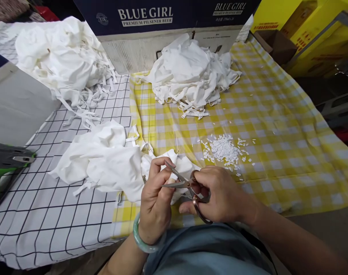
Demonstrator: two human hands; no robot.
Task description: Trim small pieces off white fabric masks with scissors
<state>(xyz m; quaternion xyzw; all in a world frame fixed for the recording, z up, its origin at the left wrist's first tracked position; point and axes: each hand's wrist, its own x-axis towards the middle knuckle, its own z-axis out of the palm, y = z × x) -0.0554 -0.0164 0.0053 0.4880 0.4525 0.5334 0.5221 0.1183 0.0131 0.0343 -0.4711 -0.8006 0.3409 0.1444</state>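
Observation:
My right hand [222, 194] grips bronze-handled scissors [188, 184] by their finger loops. Their blades stand apart and point left, close to the fingers of my left hand [158, 194]. That hand, with a green bangle [145, 238] at its wrist, is closed in a pinch on a white strapped garment [179, 162], whose cloth shows behind the fingers. Just what part lies between the fingertips is hidden. Left of this hand, another spread of white cloth [105, 160] with thin straps lies on the table.
Small white clippings [224, 149] lie heaped on the yellow checked cloth [277, 152]. A pile of white garments [188, 68] rests against a beer carton [168, 23]; a second pile [62, 57] is at the back left. A grey-green tool [7, 160] sits at the left edge.

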